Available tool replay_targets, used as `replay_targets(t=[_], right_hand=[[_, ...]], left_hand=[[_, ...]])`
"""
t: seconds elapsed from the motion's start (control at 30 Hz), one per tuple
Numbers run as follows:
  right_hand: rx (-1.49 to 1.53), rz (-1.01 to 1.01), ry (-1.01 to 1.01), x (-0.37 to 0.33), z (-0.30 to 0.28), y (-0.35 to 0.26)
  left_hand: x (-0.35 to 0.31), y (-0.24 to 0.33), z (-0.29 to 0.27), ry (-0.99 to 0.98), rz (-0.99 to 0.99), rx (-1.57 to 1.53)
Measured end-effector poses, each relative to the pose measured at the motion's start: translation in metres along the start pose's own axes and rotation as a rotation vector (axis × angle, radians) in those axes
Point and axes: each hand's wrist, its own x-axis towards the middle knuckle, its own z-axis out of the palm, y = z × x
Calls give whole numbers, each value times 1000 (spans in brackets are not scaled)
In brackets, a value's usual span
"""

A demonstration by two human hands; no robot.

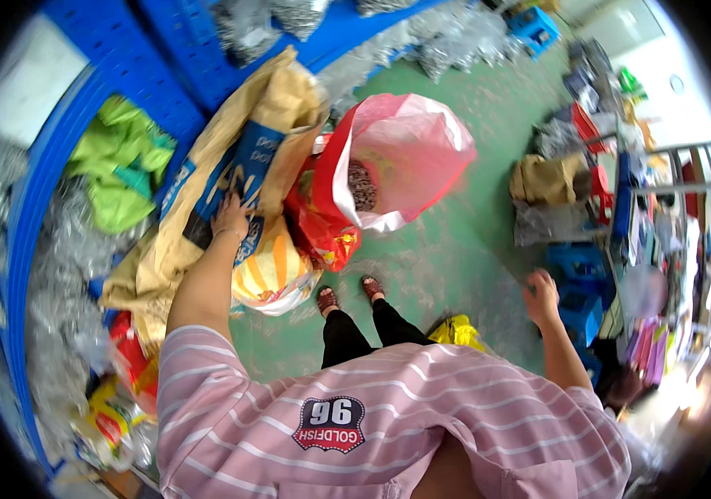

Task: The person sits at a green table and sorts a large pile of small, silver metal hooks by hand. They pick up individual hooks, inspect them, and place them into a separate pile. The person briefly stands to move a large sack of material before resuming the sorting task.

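Observation:
On the left, my left hand [231,220] rests against a large brown paper sack [289,104] with blue printed panels, its fingers stretched out over the creased paper. Beside it stands a red and white plastic sack [405,133], its mouth wide and small dark pellets [361,185] showing inside. A white sack with yellow-orange stripes [268,270] sits just below my left forearm. My right hand [542,293] hangs out to the right over the floor, away from the sacks. Its fingers are loosely curled with a gap by the thumb, and nothing shows in them.
Blue metal shelving [131,50] holds clear bags of parts. A lime-green cloth or bag [118,166] lies at the left. Blue stools [575,312] and a cluttered bench line the right side. A yellow bag [457,331] lies on the green floor [447,258] near my feet.

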Motion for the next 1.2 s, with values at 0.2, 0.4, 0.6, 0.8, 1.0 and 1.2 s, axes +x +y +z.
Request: replay_targets(t=[0.2,0.4,0.6,0.8,1.0,1.2], right_hand=[[-636,337,-933,-264,21,247],[164,1296,-348,-403,32,184],[279,1426,-354,-464,58,131],[403,1255,-319,-427,92,132],[523,1291,-269,-393,109,133],[659,1259,-313,-390,182,204]], left_hand=[[149,-101,148,-203,193,393],[157,-104,124,160,424,113],[-52,91,4,810,451,-311],[-259,291,-44,-595,1039,-1644],[-448,436,-112,-1874,1464,-1523],[-550,496,-79,-2345,1468,-1342]])
